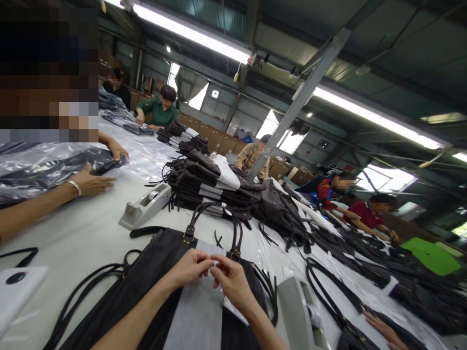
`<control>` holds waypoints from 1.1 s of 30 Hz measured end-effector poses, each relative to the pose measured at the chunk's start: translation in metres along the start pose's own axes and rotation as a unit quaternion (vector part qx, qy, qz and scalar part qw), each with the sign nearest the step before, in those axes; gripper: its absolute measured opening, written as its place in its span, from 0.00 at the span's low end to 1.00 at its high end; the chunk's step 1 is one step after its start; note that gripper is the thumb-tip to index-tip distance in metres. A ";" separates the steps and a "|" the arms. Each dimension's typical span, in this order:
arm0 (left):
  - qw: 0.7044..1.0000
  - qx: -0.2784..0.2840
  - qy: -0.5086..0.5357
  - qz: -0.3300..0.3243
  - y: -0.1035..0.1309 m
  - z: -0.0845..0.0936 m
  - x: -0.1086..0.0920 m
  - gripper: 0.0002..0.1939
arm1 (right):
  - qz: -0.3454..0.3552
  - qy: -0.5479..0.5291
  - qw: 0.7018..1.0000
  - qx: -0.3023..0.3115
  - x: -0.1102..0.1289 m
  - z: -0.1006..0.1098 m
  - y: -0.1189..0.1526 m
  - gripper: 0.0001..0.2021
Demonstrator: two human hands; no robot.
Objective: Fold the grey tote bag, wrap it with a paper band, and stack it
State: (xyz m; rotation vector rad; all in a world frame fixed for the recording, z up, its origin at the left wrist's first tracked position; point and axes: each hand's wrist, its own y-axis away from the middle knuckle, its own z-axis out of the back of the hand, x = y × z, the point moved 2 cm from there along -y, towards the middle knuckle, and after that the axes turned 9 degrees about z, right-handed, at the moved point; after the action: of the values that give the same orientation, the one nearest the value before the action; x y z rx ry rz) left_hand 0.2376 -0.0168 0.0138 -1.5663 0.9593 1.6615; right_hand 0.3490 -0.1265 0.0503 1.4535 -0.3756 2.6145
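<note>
Bag [148, 262] lies on the table [87, 233], likely soft and floppy, best lifted by its handles [189, 234]; left hand [191, 267] and right hand [232, 282] are pinched over it, on what I cannot tell.

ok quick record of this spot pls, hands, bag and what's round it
left hand: fingertips at right hand's, grip unclear
right hand: same, over strip
bag: dark, flat, handles pointing away
strip: pale, on bag
tape dispensers: one left, one right
pile: dark bags, beyond bag
</note>
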 end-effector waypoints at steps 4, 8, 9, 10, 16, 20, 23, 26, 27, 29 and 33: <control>1.000 -0.010 0.023 -0.005 0.001 0.001 -0.001 0.17 | 0.030 0.123 0.991 -0.043 0.009 0.007 -0.006 0.13; 0.998 -0.054 0.033 -0.020 0.003 -0.002 -0.008 0.20 | 0.081 0.259 0.961 0.048 0.048 0.027 -0.018 0.12; 0.996 -0.078 0.031 -0.021 0.003 0.001 -0.010 0.22 | 0.079 0.277 0.955 0.072 0.059 0.032 -0.023 0.11; 0.994 -0.108 0.027 -0.020 0.001 0.007 -0.014 0.24 | 0.072 0.288 0.950 0.091 0.069 0.036 -0.029 0.09; 0.952 -0.290 -0.094 -0.008 -0.020 0.081 -0.041 0.27 | -0.025 0.041 0.989 0.138 0.087 0.032 -0.067 0.07; 0.920 -0.305 -0.244 0.027 -0.029 0.103 -0.033 0.14 | -0.039 -0.172 0.984 0.014 0.058 -0.003 -0.087 0.17; 0.899 -0.285 -0.325 0.066 -0.037 0.096 -0.008 0.10 | -0.043 -0.171 0.983 -0.045 0.024 -0.029 -0.097 0.20; 0.892 -0.257 -0.363 0.083 -0.051 0.091 0.016 0.11 | -0.051 -0.143 0.984 -0.092 -0.013 -0.042 -0.102 0.18; 0.893 -0.248 -0.366 0.086 -0.057 0.091 0.023 0.12 | -0.054 -0.132 0.984 -0.103 -0.024 -0.044 -0.102 0.17; 0.902 -0.230 -0.355 0.089 -0.069 0.095 0.033 0.11 | -0.061 -0.110 0.985 -0.115 -0.044 -0.046 -0.102 0.14; 0.938 -0.186 -0.280 0.082 -0.088 0.106 0.048 0.13 | -0.073 -0.055 0.988 -0.122 -0.065 -0.051 -0.101 0.10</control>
State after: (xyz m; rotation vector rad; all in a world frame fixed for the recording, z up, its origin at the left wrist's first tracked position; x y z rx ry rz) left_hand 0.2539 0.1188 -0.0388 -1.1299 0.4992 2.3388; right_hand 0.3649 -0.0142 -0.0153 1.4837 -0.5574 2.2899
